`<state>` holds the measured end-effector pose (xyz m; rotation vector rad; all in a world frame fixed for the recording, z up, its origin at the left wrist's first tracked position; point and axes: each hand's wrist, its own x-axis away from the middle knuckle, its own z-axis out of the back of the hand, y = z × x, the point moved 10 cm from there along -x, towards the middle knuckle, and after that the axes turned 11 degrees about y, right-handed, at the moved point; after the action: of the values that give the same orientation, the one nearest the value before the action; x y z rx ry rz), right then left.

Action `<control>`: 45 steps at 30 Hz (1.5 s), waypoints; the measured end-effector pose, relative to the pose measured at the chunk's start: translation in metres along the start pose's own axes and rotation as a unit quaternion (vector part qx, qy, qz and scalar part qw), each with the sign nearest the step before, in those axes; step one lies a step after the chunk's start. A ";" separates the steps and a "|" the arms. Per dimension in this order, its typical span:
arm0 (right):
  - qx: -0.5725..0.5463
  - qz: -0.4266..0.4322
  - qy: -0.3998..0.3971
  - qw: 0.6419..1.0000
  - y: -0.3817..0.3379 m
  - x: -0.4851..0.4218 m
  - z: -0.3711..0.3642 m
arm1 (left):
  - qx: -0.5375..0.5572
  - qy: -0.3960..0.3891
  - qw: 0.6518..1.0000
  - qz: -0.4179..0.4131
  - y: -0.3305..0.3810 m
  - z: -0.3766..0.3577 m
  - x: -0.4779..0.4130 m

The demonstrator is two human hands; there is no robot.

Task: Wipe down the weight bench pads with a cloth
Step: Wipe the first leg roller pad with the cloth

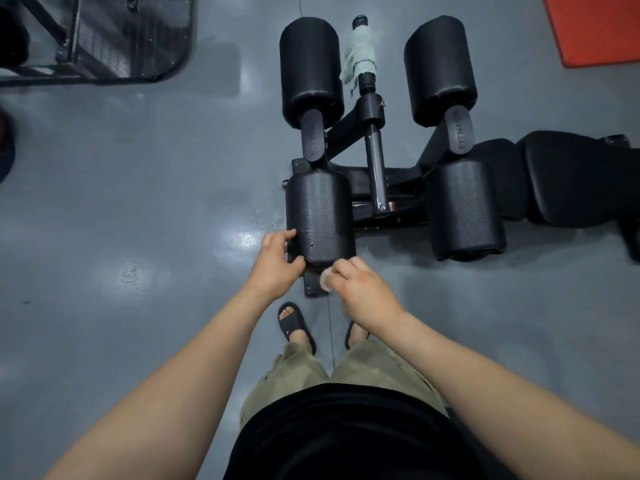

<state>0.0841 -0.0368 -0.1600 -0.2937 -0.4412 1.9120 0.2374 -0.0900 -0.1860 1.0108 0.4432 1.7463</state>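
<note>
I take the nearest black cylindrical foam roller pad (pixel 318 216) as my landmark. It sits at the near left of the bench's four rollers, with small wet beads on its skin. My left hand (pixel 275 261) grips its near left corner, fingers curled against the side and the end. My right hand (pixel 360 289) is at the pad's near end, fingers bunched and pinching a small white wad of cloth (pixel 325 282) just below the rim.

Right of the pad stands a matching black roller (pixel 465 209), and two more (pixel 310 67) (pixel 438 67) lie beyond. Between those two, a pale green rag (pixel 360 53) drapes over the central black metal bar (pixel 375 168). Far right of the pad is the black padded bench seat (pixel 571 178). All of it stands on the glossy grey floor (pixel 138 202).
</note>
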 end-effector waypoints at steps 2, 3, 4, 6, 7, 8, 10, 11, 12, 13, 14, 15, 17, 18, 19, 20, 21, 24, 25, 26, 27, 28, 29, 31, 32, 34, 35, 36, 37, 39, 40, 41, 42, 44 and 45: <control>0.006 -0.020 -0.041 0.999 0.010 0.013 -0.012 | 0.004 -0.008 1.000 0.006 -0.001 -0.001 0.001; -0.006 -0.029 -0.040 0.999 0.012 0.017 -0.010 | 0.006 -0.011 1.000 0.006 0.000 -0.001 0.002; -0.024 -0.033 -0.024 0.999 0.014 0.018 -0.002 | 0.005 -0.011 1.000 0.006 0.000 -0.001 0.002; -0.071 -0.036 0.028 0.996 0.009 0.007 0.025 | 0.010 -0.006 1.000 0.010 -0.002 0.000 0.002; -0.086 -0.042 0.059 0.994 0.007 -0.003 0.039 | 0.013 -0.004 1.000 0.012 -0.003 0.000 0.002; -0.097 -0.052 0.085 0.990 0.006 -0.014 0.053 | 0.013 -0.002 1.000 0.012 -0.002 0.000 0.002; -0.104 -0.081 0.124 0.983 0.007 -0.035 0.071 | 0.011 -0.001 1.000 0.005 -0.001 -0.001 0.003; -0.102 -0.096 0.135 0.981 0.009 -0.047 0.078 | 0.014 0.000 1.000 0.000 0.001 0.000 0.004; -0.101 -0.113 0.139 0.979 0.012 -0.058 0.081 | 0.015 0.000 1.000 -0.005 0.003 -0.001 0.005; -0.108 -0.132 0.136 0.976 0.015 -0.069 0.082 | 0.016 0.002 1.000 -0.010 0.005 -0.001 0.006; -0.126 -0.152 0.131 0.972 0.017 -0.081 0.083 | 0.016 0.005 1.000 -0.015 0.006 0.000 0.006; -0.147 -0.177 0.126 0.965 0.021 -0.091 0.083 | 0.012 0.007 1.000 -0.018 0.008 -0.001 0.006; -0.172 -0.213 0.115 0.955 0.027 -0.111 0.085 | 0.001 0.009 1.000 -0.016 0.009 -0.001 0.006; -0.169 -0.217 0.109 0.955 0.028 -0.120 0.086 | -0.002 0.010 1.000 -0.014 0.010 0.000 0.005; -0.161 -0.217 0.105 0.957 0.029 -0.127 0.087 | -0.007 0.008 1.000 -0.014 0.011 0.000 0.006; -0.151 -0.211 0.101 0.961 0.030 -0.136 0.088 | -0.010 0.008 1.000 -0.015 0.012 0.000 0.005; -0.139 -0.202 0.097 0.965 0.031 -0.144 0.088 | -0.013 0.007 1.000 -0.016 0.013 0.000 0.004; -0.051 -0.169 0.059 0.982 0.037 -0.167 0.081 | -0.005 0.004 1.000 -0.006 0.010 0.000 0.004; -0.010 -0.161 0.035 0.986 0.038 -0.172 0.076 | 0.003 0.006 1.000 -0.001 0.008 0.000 0.005; 0.024 -0.160 0.019 0.987 0.041 -0.175 0.073 | 0.006 0.009 1.000 0.000 0.007 0.000 0.006; 0.049 -0.167 0.013 0.985 0.044 -0.176 0.071 | 0.004 0.014 1.000 -0.003 0.007 -0.001 0.007; 0.068 -0.172 0.014 0.983 0.046 -0.177 0.071 | 0.001 0.018 1.000 -0.007 0.007 -0.001 0.008; 0.079 -0.168 0.015 0.982 0.046 -0.179 0.069 | 0.005 0.023 1.000 -0.008 0.008 -0.001 0.009; 0.081 -0.143 0.017 0.986 0.042 -0.180 0.064 | 0.016 0.026 1.000 -0.004 0.009 -0.002 0.009; 0.071 -0.133 0.018 0.988 0.041 -0.179 0.062 | 0.021 0.026 0.999 -0.001 0.008 -0.002 0.009; 0.054 -0.133 0.015 0.990 0.043 -0.174 0.059 | 0.019 0.020 1.000 0.000 0.008 -0.002 0.007; 0.055 -0.129 0.011 0.990 0.045 -0.171 0.058 | 0.016 0.017 1.000 -0.001 0.008 -0.002 0.006; 0.054 -0.123 0.011 0.991 0.046 -0.170 0.058 | 0.013 0.014 1.000 -0.003 0.009 -0.002 0.005; 0.049 -0.118 0.013 0.992 0.047 -0.171 0.059 | 0.012 0.014 1.000 -0.006 0.010 -0.002 0.005; 0.034 -0.109 0.023 0.993 0.049 -0.177 0.064 | 0.012 0.011 1.000 -0.007 0.012 -0.001 0.005; 0.027 -0.103 0.026 0.994 0.048 -0.182 0.065 | 0.014 0.006 1.000 -0.006 0.012 -0.001 0.006; 0.019 -0.097 0.027 0.995 0.047 -0.185 0.066 | 0.018 0.001 1.000 -0.004 0.012 -0.001 0.006; 0.012 -0.089 0.027 0.996 0.046 -0.188 0.066 | 0.020 -0.002 1.000 -0.002 0.013 -0.001 0.007; 0.010 -0.071 0.020 0.997 0.043 -0.189 0.065 | 0.018 -0.004 1.000 0.000 0.015 -0.001 0.009; 0.014 -0.064 0.015 0.998 0.043 -0.188 0.064 | 0.014 0.000 1.000 -0.002 0.015 -0.001 0.010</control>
<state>0.0923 -0.2363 -0.1222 -0.2697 -0.4031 1.7848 0.2262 -0.0875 -0.1719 1.0295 0.4703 1.7403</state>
